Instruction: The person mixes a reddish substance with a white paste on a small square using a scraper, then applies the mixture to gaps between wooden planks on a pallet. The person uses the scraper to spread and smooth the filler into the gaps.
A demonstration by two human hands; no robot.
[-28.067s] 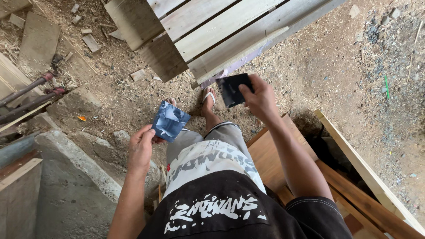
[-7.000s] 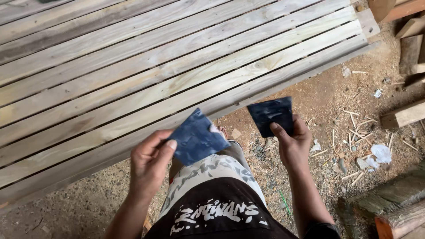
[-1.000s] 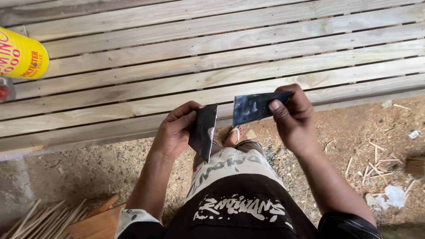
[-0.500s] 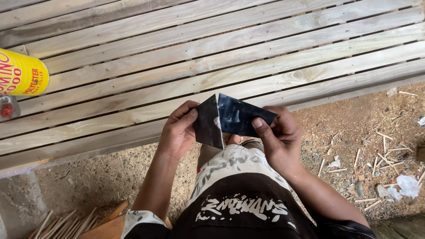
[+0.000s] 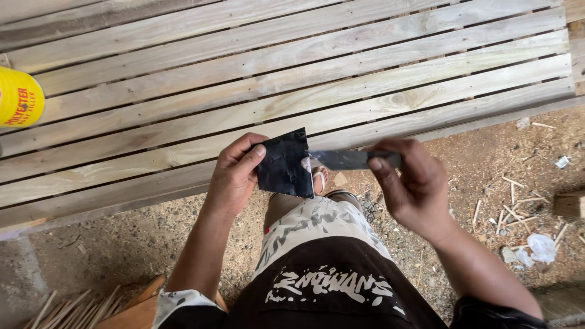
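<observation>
My left hand (image 5: 234,176) pinches a dark square sheet (image 5: 284,163), thumb on its face, held upright in front of me. My right hand (image 5: 409,183) grips a second dark sheet (image 5: 348,159), seen nearly edge-on as a thin strip. Its left end reaches the right edge of the square sheet. Both sheets hang above my knee and the sandalled foot (image 5: 319,178) below.
A slatted panel of pale wooden boards (image 5: 292,79) lies across the ground ahead. A yellow can (image 5: 19,97) rests on it at the far left. Dirt with wood chips and a crumpled white scrap (image 5: 541,247) lies to the right; thin sticks (image 5: 55,307) lie bottom left.
My right hand has pulled its sheet rightward and turned it edge-on, so the two sheets that overlapped half a second ago now meet only at one edge.
</observation>
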